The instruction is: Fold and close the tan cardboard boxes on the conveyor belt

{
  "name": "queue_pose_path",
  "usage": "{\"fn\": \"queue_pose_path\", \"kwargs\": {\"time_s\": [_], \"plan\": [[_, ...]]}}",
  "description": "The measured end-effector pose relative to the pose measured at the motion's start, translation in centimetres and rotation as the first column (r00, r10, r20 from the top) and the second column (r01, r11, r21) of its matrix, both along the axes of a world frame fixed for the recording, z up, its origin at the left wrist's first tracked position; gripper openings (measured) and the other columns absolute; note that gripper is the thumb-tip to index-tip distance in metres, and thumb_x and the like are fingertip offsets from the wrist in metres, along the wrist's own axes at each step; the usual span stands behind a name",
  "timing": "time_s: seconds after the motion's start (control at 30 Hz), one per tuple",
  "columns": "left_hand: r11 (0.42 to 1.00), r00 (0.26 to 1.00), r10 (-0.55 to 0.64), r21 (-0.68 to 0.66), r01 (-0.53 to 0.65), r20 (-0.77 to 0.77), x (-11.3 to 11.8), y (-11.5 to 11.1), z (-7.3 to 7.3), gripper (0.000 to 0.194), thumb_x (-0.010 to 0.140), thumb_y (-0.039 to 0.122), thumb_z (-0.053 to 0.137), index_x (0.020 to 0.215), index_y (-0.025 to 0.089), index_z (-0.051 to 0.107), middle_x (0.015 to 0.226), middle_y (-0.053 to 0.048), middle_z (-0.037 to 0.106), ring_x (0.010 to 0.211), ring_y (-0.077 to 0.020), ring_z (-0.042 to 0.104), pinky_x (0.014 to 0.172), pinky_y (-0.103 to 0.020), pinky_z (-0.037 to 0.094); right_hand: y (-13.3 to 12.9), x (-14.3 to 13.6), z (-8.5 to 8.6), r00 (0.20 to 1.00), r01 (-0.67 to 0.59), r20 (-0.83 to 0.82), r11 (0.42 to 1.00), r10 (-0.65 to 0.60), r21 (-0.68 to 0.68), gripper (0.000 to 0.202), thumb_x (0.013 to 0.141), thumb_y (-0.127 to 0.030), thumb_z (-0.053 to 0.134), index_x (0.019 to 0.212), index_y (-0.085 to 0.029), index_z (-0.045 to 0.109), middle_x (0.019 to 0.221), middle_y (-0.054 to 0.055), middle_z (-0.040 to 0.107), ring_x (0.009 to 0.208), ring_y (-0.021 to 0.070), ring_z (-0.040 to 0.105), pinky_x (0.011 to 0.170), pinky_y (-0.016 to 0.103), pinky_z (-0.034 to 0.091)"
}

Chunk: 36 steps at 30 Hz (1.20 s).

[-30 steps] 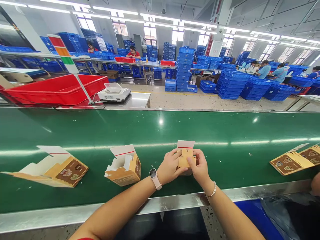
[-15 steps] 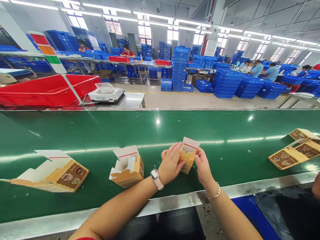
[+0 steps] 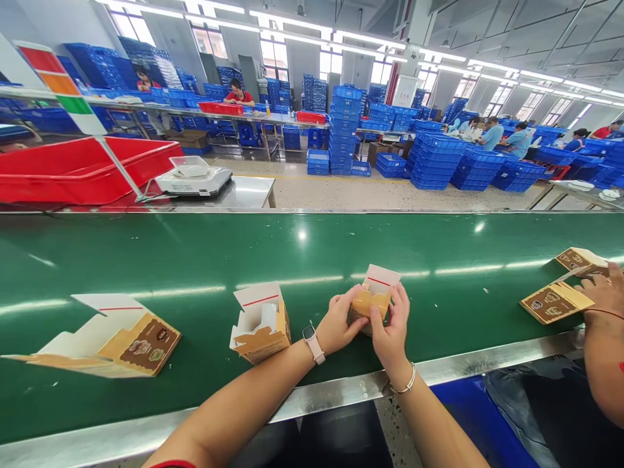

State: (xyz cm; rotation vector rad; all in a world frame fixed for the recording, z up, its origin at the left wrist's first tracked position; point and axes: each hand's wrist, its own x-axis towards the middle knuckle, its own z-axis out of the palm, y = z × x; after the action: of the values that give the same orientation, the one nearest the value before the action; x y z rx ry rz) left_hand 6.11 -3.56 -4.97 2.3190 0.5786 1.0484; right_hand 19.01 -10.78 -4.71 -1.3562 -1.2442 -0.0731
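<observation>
A small yellow-and-brown cardboard box (image 3: 373, 301) stands on the green conveyor belt (image 3: 195, 247) between my hands. Its white top flap with a red line is raised at the back. My left hand (image 3: 341, 318), wearing a watch, grips the box's left side. My right hand (image 3: 394, 322) holds the right side, with the thumb on the front and the fingers behind. Left of them stands another open box (image 3: 263, 325) with something white inside. Farther left, a larger-looking open box (image 3: 121, 338) lies tilted with its flaps spread.
At the right edge a co-worker's hand (image 3: 602, 292) touches printed boxes (image 3: 550, 304). Beyond the belt are a red tray (image 3: 88, 172), a white scale (image 3: 195, 179) and a signal light (image 3: 63, 91). Stacked blue crates (image 3: 346, 130) stand behind. A metal rail (image 3: 336, 392) edges the belt.
My right hand has wrapped farther round the box, its thumb now on the front. The box has shifted slightly right. A co-worker's hand has come in at the right onto the boxes there.
</observation>
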Motion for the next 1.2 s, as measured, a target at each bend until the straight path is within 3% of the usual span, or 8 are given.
{"fn": "queue_pose_path", "kwargs": {"time_s": [0.13,0.27,0.5,0.63,0.77,1.0,1.1,1.2], "plan": [[0.993,0.997,-0.060,0.100,0.065,-0.056,-0.2,0.3,0.4,0.033,0.095,0.030,0.044,0.125,0.021,0.055,0.137,-0.012,0.055,0.138,-0.0287,0.038,0.099,-0.046,0.035,-1.3,2.6,1.0,0.945,-0.036,0.327,0.990,-0.011,0.137,0.015,0.092,-0.032,0.056,0.103,-0.025,0.063,0.117,0.009,0.062,0.126,0.0346,0.046,0.104,0.061,0.037],[0.954,0.988,-0.149,0.257,0.153,-0.033,1.2,1.4,0.5,0.036,0.098,0.034,0.037,0.124,0.021,0.057,0.130,-0.012,0.061,0.138,-0.0278,0.039,0.094,-0.042,0.034,-1.6,5.8,0.7,0.855,-0.121,0.514,0.991,0.070,0.065,0.020,0.092,-0.039,0.055,0.101,-0.027,0.068,0.107,0.007,0.068,0.123,0.0362,0.050,0.104,0.065,0.037],[0.920,0.968,-0.197,0.371,0.128,0.154,5.6,2.3,-1.2,0.043,0.099,0.039,0.028,0.117,0.020,0.061,0.116,-0.011,0.069,0.129,-0.0269,0.050,0.092,-0.040,0.032,-1.8,8.0,1.1,0.745,-0.189,0.666,0.970,0.039,0.154,0.029,0.095,-0.021,0.053,0.123,-0.023,0.060,0.114,0.010,0.067,0.110,0.0283,0.061,0.085,0.047,0.057],[0.929,0.962,-0.214,0.341,0.147,0.169,6.6,2.3,-1.3,0.045,0.099,0.038,0.025,0.122,0.017,0.058,0.121,-0.014,0.067,0.130,-0.0266,0.049,0.090,-0.039,0.034,-1.6,9.1,2.2,0.727,-0.349,0.648,0.935,0.227,0.065,0.032,0.099,-0.025,0.045,0.128,-0.019,0.056,0.113,0.013,0.066,0.112,0.0289,0.060,0.092,0.052,0.053],[0.930,0.956,-0.259,0.303,0.208,0.139,6.8,2.3,-0.3,0.039,0.095,0.044,0.038,0.093,0.020,0.068,0.102,-0.009,0.073,0.113,-0.0265,0.060,0.090,-0.042,0.031,-1.0,9.6,2.7,0.798,-0.365,0.540,0.927,0.267,0.081,0.025,0.099,-0.028,0.044,0.105,-0.024,0.068,0.091,0.006,0.071,0.085,0.0227,0.068,0.084,0.044,0.055],[0.985,0.983,-0.173,-0.007,0.173,-0.055,9.0,1.0,2.8,0.042,0.096,0.032,0.038,0.066,0.018,0.064,0.082,-0.005,0.072,0.093,-0.0206,0.059,0.086,-0.041,0.032,-1.0,8.1,2.3,0.971,-0.105,0.230,0.985,0.072,0.136,0.041,0.097,-0.029,0.048,0.056,-0.021,0.050,0.058,0.000,0.057,0.060,0.0169,0.060,0.065,0.033,0.052],[0.969,0.964,-0.248,-0.007,0.248,-0.095,9.2,0.7,3.8,0.037,0.094,0.031,0.043,0.067,0.019,0.066,0.082,-0.004,0.072,0.095,-0.0212,0.059,0.087,-0.040,0.033,-1.6,8.0,2.1,0.997,0.012,0.078,0.995,-0.020,0.099,0.040,0.096,-0.034,0.050,0.058,-0.021,0.048,0.061,0.000,0.056,0.061,0.0168,0.059,0.058,0.029,0.050],[0.930,0.930,-0.359,-0.111,0.350,-0.081,9.2,0.6,4.5,0.022,0.087,0.026,0.055,0.070,0.021,0.068,0.092,-0.003,0.073,0.107,-0.0244,0.056,0.095,-0.043,0.030,-2.0,8.8,2.0,0.998,0.062,-0.007,0.998,-0.062,0.022,0.030,0.086,-0.047,0.059,0.069,-0.022,0.059,0.073,0.003,0.062,0.075,0.0221,0.062,0.071,0.034,0.053]]}}
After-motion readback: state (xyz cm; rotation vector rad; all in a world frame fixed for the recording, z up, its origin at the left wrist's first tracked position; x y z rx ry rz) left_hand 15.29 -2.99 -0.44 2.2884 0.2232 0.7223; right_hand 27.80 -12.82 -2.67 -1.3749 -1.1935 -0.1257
